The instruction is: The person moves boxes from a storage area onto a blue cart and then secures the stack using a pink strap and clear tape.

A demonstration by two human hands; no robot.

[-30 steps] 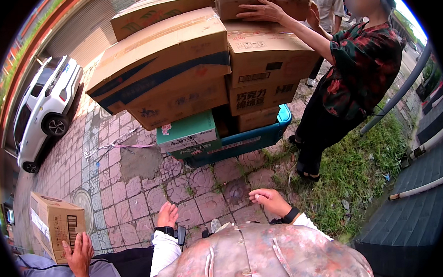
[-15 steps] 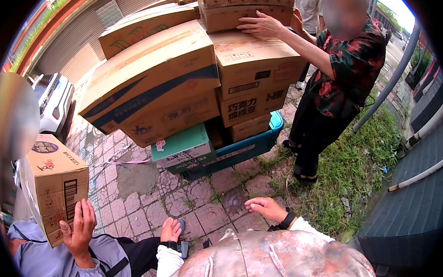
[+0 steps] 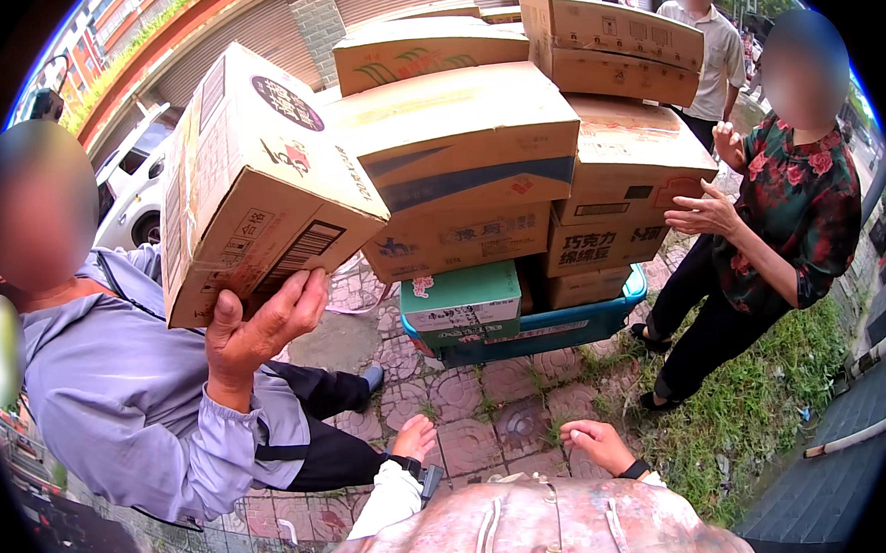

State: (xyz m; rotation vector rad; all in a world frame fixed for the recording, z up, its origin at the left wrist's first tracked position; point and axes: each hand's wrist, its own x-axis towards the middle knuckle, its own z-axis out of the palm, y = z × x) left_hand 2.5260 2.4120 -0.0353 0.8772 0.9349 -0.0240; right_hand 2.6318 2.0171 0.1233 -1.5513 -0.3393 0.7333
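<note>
Low in front of my body, my left hand (image 3: 415,440) is open and holds nothing, with a dark band at its wrist. My right hand (image 3: 600,446) hangs opposite, fingers loosely bent and apart from any object. A person in a pale purple jacket (image 3: 129,393) at the left supports a tilted brown cardboard box (image 3: 334,207) with one hand (image 3: 266,336) under its near edge. Beyond my hands stands a pile of cartons, among them a wide box with a blue stripe (image 3: 455,126) and a green box (image 3: 459,301), over a teal plastic tub (image 3: 576,325).
A person in a dark floral shirt (image 3: 801,218) stands right of the pile, hands raised. Behind is a person in a light shirt (image 3: 704,53). Pink paving (image 3: 460,416) gives way to grass (image 3: 751,421) at the right. A white car (image 3: 133,183) is parked behind, left.
My view has swung left, so the pile sits farther right. The box held by the person in purple has risen toward the pile. The floral-shirted person's hands have left the top carton.
</note>
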